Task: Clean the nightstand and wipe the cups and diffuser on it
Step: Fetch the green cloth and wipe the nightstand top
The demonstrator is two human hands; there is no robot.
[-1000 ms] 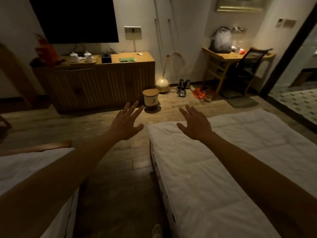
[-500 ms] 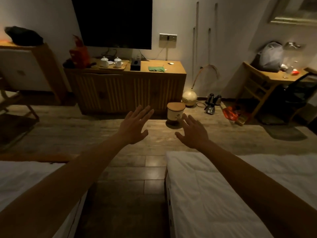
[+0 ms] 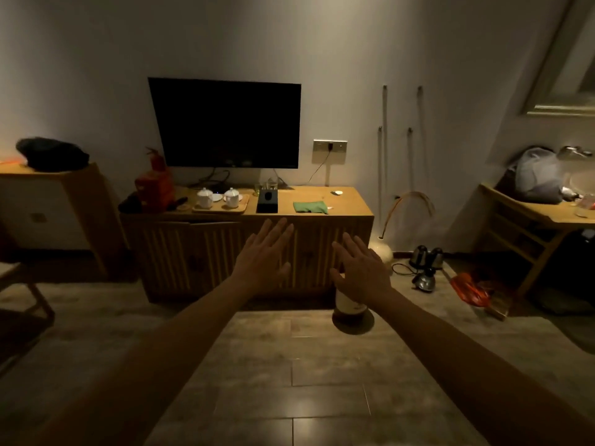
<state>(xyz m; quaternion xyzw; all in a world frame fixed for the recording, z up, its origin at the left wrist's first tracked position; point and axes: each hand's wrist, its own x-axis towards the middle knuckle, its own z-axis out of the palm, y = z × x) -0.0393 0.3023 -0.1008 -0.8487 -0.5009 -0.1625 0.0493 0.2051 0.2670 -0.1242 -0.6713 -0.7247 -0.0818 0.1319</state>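
Wooden counter (image 3: 347,206) against the wall under a dark TV (image 3: 225,123). Two white lidded cups (image 3: 218,197) on a tray (image 3: 222,208) toward its left end; black box (image 3: 267,201) mid-counter, green cloth (image 3: 309,207) near the front edge, right of centre. Left hand (image 3: 262,259) and right hand (image 3: 362,268) both raised, fingers spread, holding nothing.
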